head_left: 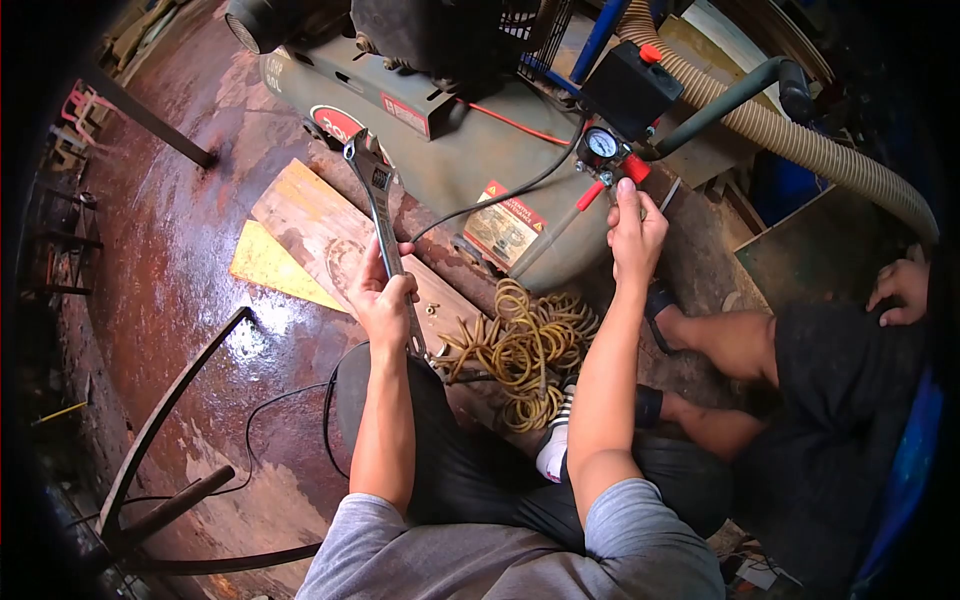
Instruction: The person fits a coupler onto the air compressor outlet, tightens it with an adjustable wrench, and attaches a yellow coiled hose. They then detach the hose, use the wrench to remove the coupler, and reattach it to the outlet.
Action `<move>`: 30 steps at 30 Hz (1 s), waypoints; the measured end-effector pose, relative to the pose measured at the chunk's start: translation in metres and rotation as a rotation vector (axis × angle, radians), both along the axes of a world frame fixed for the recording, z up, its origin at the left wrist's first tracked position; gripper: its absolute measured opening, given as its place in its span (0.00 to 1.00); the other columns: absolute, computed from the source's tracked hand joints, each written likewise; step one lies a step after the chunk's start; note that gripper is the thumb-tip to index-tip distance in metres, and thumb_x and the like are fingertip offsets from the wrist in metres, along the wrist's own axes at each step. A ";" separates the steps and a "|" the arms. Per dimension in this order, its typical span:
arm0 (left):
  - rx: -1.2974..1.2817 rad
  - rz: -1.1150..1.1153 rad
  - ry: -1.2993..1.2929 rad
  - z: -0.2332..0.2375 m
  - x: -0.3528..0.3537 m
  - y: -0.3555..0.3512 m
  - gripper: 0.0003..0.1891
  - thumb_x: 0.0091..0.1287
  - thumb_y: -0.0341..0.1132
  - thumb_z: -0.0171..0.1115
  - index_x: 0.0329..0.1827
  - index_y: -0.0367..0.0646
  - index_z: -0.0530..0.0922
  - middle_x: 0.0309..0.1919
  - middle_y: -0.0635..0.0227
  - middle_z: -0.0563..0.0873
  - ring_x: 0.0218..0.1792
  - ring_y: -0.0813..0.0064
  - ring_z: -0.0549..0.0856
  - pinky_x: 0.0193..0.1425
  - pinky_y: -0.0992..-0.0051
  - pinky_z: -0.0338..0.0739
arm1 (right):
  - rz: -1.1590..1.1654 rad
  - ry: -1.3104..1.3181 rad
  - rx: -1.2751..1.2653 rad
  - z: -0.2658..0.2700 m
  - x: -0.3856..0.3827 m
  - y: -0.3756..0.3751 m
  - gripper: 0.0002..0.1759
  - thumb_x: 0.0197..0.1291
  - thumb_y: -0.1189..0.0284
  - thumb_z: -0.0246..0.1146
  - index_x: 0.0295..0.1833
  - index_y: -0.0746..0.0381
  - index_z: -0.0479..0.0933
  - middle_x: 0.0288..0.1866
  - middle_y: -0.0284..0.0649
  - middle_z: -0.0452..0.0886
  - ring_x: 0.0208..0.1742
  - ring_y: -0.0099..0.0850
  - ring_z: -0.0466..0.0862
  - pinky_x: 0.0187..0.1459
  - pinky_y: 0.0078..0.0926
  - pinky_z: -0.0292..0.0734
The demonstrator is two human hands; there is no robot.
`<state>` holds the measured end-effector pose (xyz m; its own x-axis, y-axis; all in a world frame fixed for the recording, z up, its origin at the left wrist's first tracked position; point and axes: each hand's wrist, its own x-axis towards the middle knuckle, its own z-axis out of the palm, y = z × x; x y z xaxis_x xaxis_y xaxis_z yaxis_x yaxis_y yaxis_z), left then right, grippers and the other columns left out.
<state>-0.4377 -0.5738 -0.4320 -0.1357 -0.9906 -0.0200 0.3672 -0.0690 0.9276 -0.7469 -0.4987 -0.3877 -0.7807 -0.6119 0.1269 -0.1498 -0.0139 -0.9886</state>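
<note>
My left hand [383, 300] is wrapped round the handle of a large adjustable wrench [380, 195], its jaw pointing up and away from me. Beyond it lies a grey-green air compressor tank [450, 150] with a warning label [505, 222]. My right hand [637, 235] is raised at the tank's right end, fingers curled and thumb up, just below a red valve part [635, 168]. What its fingers grip, if anything, is hidden. Beside the thumb are a round pressure gauge [601, 143] and a red-handled lever [590, 195].
A coiled yellow air hose [530, 340] lies between my arms. Wooden boards [330, 220] rest on the wet-looking floor under the wrench. Above the gauge sits a black switch box [630, 88] with a red knob. Another person's leg [725, 345] and hand [905, 288] are at right.
</note>
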 end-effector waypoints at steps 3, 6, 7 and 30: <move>-0.001 0.004 -0.006 0.000 0.000 -0.001 0.35 0.56 0.17 0.52 0.73 0.35 0.70 0.48 0.60 0.86 0.24 0.85 0.77 0.26 0.83 0.74 | 0.022 -0.132 -0.054 0.012 0.012 -0.001 0.15 0.63 0.65 0.71 0.44 0.65 0.79 0.26 0.27 0.75 0.22 0.14 0.70 0.20 0.14 0.62; 0.007 0.017 -0.011 -0.003 0.000 -0.001 0.35 0.56 0.17 0.52 0.73 0.36 0.71 0.48 0.62 0.86 0.25 0.85 0.77 0.27 0.83 0.74 | 0.074 -0.151 -0.142 0.012 0.013 0.000 0.15 0.63 0.64 0.71 0.43 0.66 0.79 0.25 0.28 0.75 0.21 0.14 0.70 0.19 0.15 0.63; 0.008 0.024 -0.015 -0.003 0.000 -0.001 0.35 0.55 0.17 0.52 0.72 0.36 0.71 0.48 0.62 0.86 0.25 0.85 0.77 0.27 0.83 0.75 | 0.084 -0.115 -0.141 0.010 0.011 0.000 0.15 0.63 0.65 0.71 0.44 0.66 0.79 0.25 0.29 0.76 0.21 0.14 0.70 0.19 0.15 0.63; -0.045 0.012 -0.046 -0.002 0.003 -0.001 0.34 0.57 0.18 0.53 0.72 0.35 0.70 0.48 0.58 0.86 0.23 0.82 0.78 0.26 0.80 0.77 | -0.033 -0.099 -0.117 0.008 0.011 0.003 0.17 0.63 0.61 0.71 0.38 0.67 0.81 0.23 0.32 0.78 0.19 0.17 0.72 0.21 0.17 0.70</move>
<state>-0.4350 -0.5750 -0.4337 -0.1241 -0.9921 0.0191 0.3247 -0.0224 0.9455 -0.7357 -0.4956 -0.3794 -0.8124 -0.5712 0.1175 -0.0540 -0.1270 -0.9904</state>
